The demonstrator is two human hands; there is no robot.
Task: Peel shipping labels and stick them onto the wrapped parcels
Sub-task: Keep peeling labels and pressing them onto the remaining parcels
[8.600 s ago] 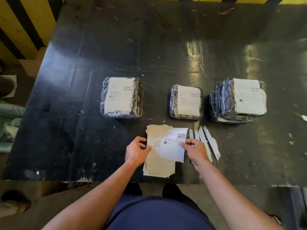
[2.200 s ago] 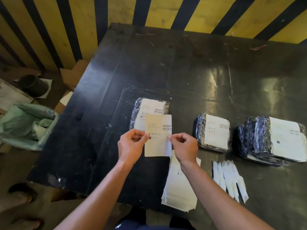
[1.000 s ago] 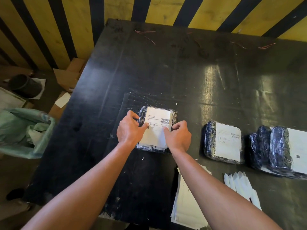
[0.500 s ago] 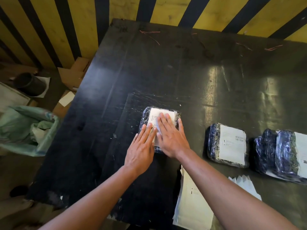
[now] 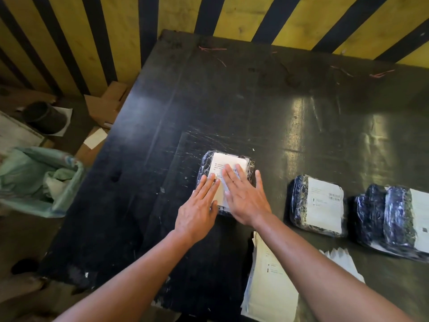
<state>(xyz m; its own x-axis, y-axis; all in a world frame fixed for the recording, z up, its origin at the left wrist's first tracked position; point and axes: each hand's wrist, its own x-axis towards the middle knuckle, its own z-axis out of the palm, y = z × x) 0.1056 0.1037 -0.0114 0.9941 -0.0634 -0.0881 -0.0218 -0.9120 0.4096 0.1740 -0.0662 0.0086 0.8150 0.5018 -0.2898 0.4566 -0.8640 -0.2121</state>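
Your left hand (image 5: 197,211) and right hand (image 5: 246,198) lie flat and open on the label (image 5: 226,162) of the left parcel (image 5: 204,166), the middle parcel (image 5: 316,205) and right parcel (image 5: 394,219) carry labels too, and a label stack (image 5: 270,291) waits on the bench (image 5: 232,101)

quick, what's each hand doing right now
Left hand: open, flat, pressing the white paper label on the black plastic-wrapped parcel, holding nothing.
Right hand: open, flat on the same label.
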